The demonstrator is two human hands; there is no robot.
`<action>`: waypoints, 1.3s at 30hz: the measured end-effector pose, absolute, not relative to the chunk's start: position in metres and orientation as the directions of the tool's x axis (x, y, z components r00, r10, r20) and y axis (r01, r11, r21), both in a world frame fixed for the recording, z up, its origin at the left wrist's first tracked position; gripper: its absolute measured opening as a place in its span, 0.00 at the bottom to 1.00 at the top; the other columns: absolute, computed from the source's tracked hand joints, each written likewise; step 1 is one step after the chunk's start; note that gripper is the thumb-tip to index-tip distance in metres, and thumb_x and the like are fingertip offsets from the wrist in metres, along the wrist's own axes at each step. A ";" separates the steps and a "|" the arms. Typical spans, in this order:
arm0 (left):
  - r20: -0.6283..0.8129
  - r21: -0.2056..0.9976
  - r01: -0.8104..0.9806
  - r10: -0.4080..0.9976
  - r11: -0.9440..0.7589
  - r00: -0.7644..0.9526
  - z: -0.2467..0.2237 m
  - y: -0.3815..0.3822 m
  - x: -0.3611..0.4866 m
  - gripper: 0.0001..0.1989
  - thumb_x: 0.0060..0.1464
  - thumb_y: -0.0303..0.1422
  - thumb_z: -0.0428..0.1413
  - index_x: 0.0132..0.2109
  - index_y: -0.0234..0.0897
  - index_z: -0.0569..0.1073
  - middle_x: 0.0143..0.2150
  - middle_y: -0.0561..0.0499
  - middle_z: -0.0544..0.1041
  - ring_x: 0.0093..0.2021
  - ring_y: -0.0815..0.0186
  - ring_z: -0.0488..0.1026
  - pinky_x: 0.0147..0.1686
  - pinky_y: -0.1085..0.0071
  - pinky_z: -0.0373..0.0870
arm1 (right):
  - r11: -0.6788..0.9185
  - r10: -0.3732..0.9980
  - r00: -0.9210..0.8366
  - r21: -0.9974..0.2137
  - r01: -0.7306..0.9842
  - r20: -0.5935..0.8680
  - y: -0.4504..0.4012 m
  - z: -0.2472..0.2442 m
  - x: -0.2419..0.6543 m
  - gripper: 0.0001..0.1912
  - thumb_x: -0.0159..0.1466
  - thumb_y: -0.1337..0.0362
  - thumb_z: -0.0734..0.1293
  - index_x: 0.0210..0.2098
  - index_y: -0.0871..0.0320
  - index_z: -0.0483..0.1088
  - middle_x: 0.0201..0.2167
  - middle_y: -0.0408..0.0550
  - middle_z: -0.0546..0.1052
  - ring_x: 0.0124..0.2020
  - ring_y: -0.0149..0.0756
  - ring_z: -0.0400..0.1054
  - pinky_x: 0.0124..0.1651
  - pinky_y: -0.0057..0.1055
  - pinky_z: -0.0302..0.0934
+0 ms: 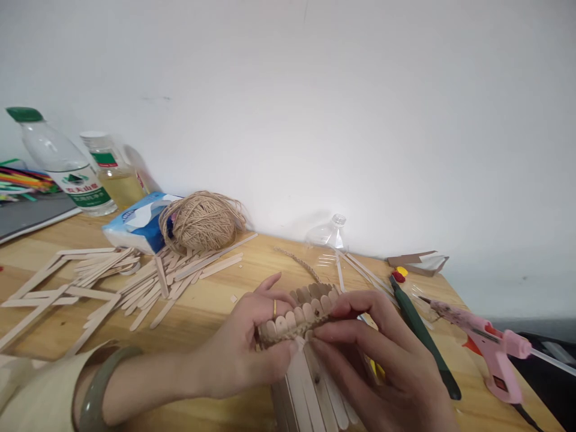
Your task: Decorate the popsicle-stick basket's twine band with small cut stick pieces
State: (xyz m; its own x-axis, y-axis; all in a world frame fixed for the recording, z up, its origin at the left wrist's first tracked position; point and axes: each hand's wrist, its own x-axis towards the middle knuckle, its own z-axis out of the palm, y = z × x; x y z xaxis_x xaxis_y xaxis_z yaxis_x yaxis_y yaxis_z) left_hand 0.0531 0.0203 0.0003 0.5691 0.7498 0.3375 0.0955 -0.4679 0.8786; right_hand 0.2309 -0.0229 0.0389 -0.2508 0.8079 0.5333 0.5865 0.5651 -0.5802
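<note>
A small box of wooden craft sticks (302, 384) with rounded upper ends stands in front of me. A band of braided twine (288, 333) runs across it just below the stick tips, and a loose braided tail (299, 261) lies behind it on the table. My left hand (258, 342) is closed around the box's left side, thumb in front by the braid and fingers behind. At the right end of the band, my right hand (382, 354) pinches the braid against the sticks. My fingers hide part of the band.
Loose craft sticks (148, 279) and a twine ball (204, 222) lie left, beside a tissue pack (139, 222) and bottles (76, 174). Right are a dark green tool (423, 336), a pink glue gun (495, 354) with a cord, and a cut plastic bottle top (330, 234).
</note>
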 end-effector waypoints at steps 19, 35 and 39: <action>0.412 0.825 0.123 0.735 -0.552 0.538 0.004 0.019 0.056 0.03 0.44 0.27 0.50 0.26 0.38 0.62 0.28 0.56 0.68 0.35 0.67 0.69 0.63 0.55 0.40 | 0.699 0.644 -0.368 -0.320 0.639 0.671 -0.025 0.039 0.229 0.12 0.58 0.77 0.64 0.37 0.55 0.66 0.31 0.47 0.71 0.32 0.36 0.64 0.32 0.34 0.64; 0.223 0.973 -0.066 0.833 -0.221 0.506 0.007 0.038 0.053 0.08 0.54 0.37 0.54 0.36 0.39 0.76 0.41 0.52 0.76 0.48 0.59 0.68 0.60 0.60 0.40 | 0.013 0.999 0.033 -0.900 0.436 0.030 -0.009 0.040 0.244 0.31 0.58 0.48 0.64 0.58 0.47 0.55 0.62 0.45 0.56 0.63 0.46 0.47 0.63 0.50 0.42; 0.141 0.980 -0.195 0.838 -0.043 0.528 0.002 0.044 0.052 0.09 0.53 0.36 0.54 0.38 0.37 0.75 0.38 0.50 0.75 0.43 0.59 0.68 0.48 0.64 0.60 | 0.106 0.993 -0.095 -0.824 0.557 0.064 -0.001 0.037 0.246 0.40 0.53 0.53 0.67 0.60 0.54 0.50 0.64 0.50 0.51 0.65 0.44 0.42 0.65 0.45 0.40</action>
State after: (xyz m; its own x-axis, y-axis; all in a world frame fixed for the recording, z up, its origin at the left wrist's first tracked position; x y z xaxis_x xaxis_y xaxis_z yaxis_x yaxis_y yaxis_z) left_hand 0.0524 0.0444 0.0024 0.5277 0.8376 0.1414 -0.1945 -0.0429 0.9800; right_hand 0.2460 -0.0009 0.0368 -0.0950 0.9934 0.0638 0.5567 0.1061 -0.8239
